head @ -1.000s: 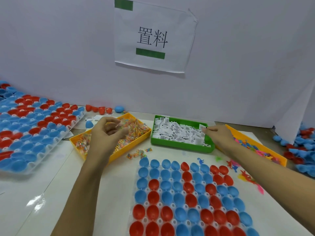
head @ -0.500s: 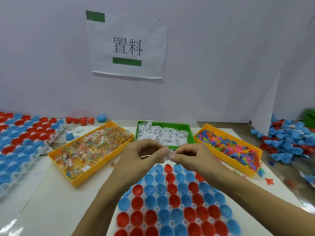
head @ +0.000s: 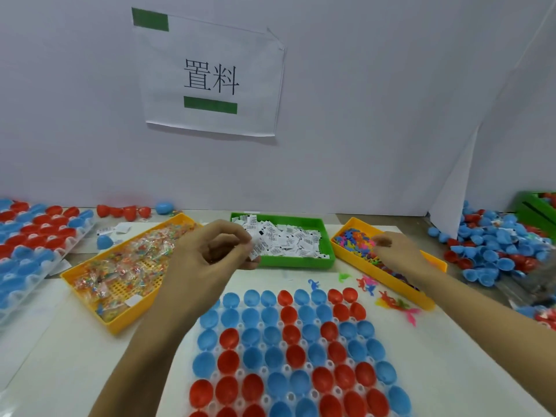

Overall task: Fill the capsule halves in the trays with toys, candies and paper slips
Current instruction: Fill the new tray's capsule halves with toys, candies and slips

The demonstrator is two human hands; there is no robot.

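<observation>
My left hand [head: 216, 254] hovers between the trays and pinches a white paper slip [head: 256, 251] between thumb and fingers. My right hand [head: 400, 257] reaches into the right yellow tray [head: 391, 285] of small coloured toys [head: 353, 237]; its fingertips are blurred among them. A green tray [head: 288, 263] holds several paper slips [head: 291, 239]. The left yellow tray [head: 132, 319] holds wrapped candies [head: 129, 263]. In front of me lies a clear tray [head: 264, 370] of red and blue capsule halves [head: 288, 314], open side up.
A second tray of capsule halves [head: 30, 236] lies at the far left. Loose halves [head: 496, 242] are piled at the right beside a green crate [head: 538, 206]. A few toys [head: 391, 302] lie on the white mat. A white wall with a paper sign [head: 210, 76] closes the back.
My hands were together over the front tray at the slip. Now my right hand has gone right to the toy tray, while my left hand keeps the slip.
</observation>
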